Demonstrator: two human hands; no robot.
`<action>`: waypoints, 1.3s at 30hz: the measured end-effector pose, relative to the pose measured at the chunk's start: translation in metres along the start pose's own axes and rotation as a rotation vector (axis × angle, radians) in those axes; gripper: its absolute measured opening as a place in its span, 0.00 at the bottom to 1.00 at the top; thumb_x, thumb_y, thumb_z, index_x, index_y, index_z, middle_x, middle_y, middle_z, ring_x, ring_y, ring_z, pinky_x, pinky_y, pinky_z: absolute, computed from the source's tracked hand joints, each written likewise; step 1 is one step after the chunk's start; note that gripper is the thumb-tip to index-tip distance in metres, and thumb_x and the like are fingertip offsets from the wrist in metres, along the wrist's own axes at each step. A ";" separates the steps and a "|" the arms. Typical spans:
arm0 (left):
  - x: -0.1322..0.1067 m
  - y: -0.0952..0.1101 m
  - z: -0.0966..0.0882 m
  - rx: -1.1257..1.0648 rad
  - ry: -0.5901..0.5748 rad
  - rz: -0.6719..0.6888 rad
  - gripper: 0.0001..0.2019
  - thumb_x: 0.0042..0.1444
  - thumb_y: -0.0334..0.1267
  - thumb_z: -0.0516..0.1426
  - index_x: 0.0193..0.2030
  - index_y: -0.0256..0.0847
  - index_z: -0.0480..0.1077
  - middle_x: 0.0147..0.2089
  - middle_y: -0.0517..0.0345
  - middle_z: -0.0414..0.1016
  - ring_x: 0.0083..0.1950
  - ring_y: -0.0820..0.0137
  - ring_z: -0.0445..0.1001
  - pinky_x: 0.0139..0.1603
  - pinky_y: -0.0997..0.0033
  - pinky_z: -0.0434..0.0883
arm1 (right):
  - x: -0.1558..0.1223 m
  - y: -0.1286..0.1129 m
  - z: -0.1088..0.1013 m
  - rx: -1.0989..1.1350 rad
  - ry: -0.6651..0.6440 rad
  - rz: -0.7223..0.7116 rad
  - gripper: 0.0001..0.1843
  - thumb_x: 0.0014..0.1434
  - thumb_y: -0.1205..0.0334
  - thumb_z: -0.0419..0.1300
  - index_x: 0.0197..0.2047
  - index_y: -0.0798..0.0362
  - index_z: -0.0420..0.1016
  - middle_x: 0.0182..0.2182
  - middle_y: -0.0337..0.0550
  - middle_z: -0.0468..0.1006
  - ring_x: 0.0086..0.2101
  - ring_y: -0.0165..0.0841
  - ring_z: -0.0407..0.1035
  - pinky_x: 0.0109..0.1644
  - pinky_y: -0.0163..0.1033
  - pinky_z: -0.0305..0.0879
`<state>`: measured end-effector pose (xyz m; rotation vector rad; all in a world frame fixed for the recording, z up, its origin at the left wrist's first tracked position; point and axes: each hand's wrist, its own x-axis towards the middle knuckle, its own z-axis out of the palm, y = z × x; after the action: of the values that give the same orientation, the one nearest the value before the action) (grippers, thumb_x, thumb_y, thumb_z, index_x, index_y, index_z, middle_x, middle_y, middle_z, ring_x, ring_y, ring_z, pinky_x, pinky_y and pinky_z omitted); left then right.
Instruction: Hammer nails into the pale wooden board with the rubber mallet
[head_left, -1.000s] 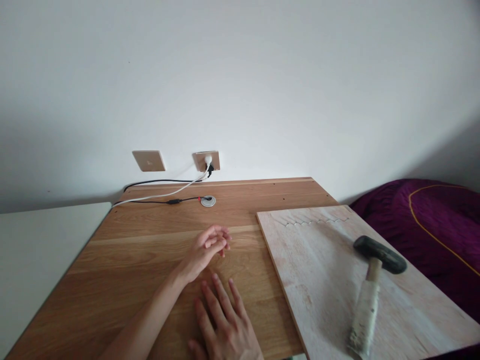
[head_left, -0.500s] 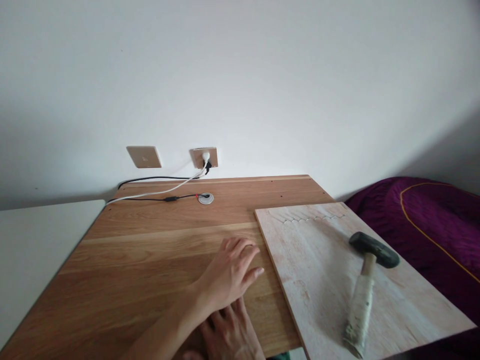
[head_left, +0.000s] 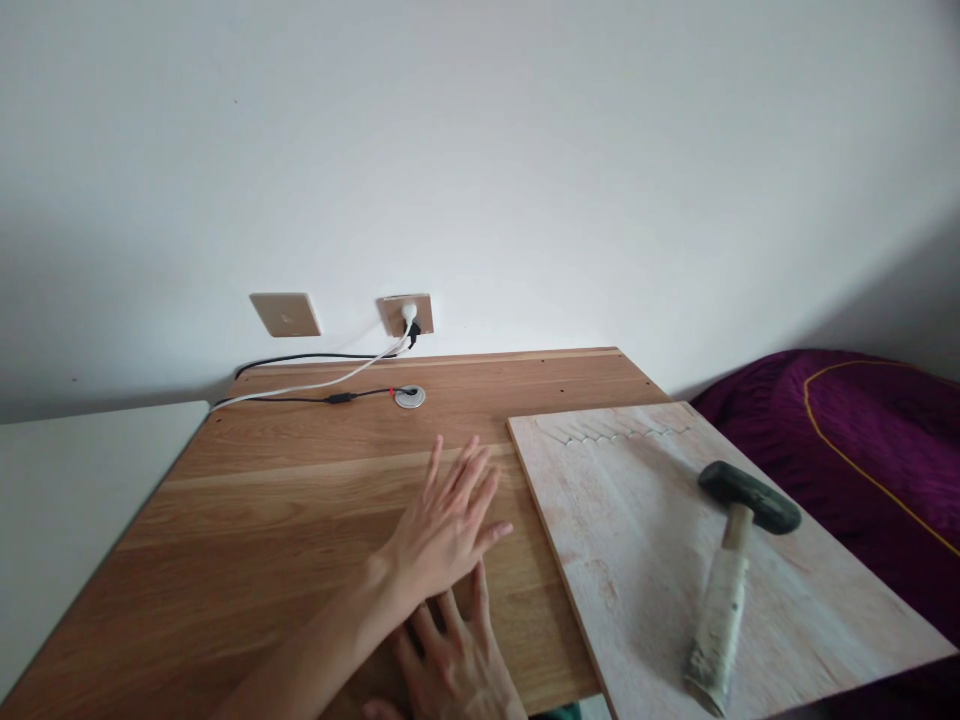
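The left hand is stretched forward over the wooden desk, palm down, fingers straight and slightly fanned, its grip open and holding nothing. Whether the palm rests on the wood or floats just above it cannot be told. The forearm runs in from the lower left and crosses over the right hand, which lies flat on the desk at the bottom edge of the view, fingers spread, grip likewise open and empty.

The nearest thing to the left hand is a pale, worn wooden board, lying on the right part of the desk with its far side jutting past the desk edge. The board's left edge is just beside the outstretched thumb, apart from it. Near the board's far edge a row of small notches can be seen.

A hammer lies on the board, well to the right of both hands, its dark head pointing away and its pale handle toward the viewer.

At the back of the desk a round grommet takes a black cable. A white cable runs up to a wall socket, with a blank plate to its left. A purple bed cover lies at the right.
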<state>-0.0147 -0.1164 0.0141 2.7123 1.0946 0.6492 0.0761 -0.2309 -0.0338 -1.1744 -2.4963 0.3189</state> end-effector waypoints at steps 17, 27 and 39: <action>0.004 -0.057 -0.004 -0.043 0.220 -0.295 0.19 0.74 0.43 0.45 0.55 0.41 0.75 0.69 0.44 0.67 0.75 0.55 0.58 0.77 0.39 0.49 | 0.002 0.000 -0.017 -0.051 -0.044 -0.042 0.43 0.70 0.38 0.52 0.78 0.51 0.48 0.76 0.46 0.45 0.73 0.57 0.45 0.71 0.73 0.48; 0.013 -0.028 -0.017 -0.140 0.224 -0.240 0.17 0.73 0.41 0.46 0.52 0.41 0.76 0.66 0.44 0.70 0.73 0.54 0.61 0.74 0.42 0.57 | 0.001 0.001 -0.016 -0.038 -0.040 -0.037 0.41 0.70 0.40 0.52 0.78 0.50 0.49 0.75 0.46 0.51 0.72 0.56 0.48 0.72 0.73 0.46; -0.003 -0.046 -0.008 0.010 0.220 -0.291 0.16 0.71 0.46 0.51 0.55 0.41 0.73 0.67 0.42 0.67 0.72 0.49 0.61 0.73 0.40 0.54 | 0.003 -0.001 -0.019 -0.031 -0.034 -0.022 0.40 0.70 0.39 0.52 0.77 0.51 0.52 0.75 0.49 0.51 0.71 0.58 0.49 0.71 0.74 0.48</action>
<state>-0.0493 -0.0852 0.0070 2.4602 1.5092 0.9058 0.0817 -0.2285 -0.0157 -1.1623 -2.5503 0.2976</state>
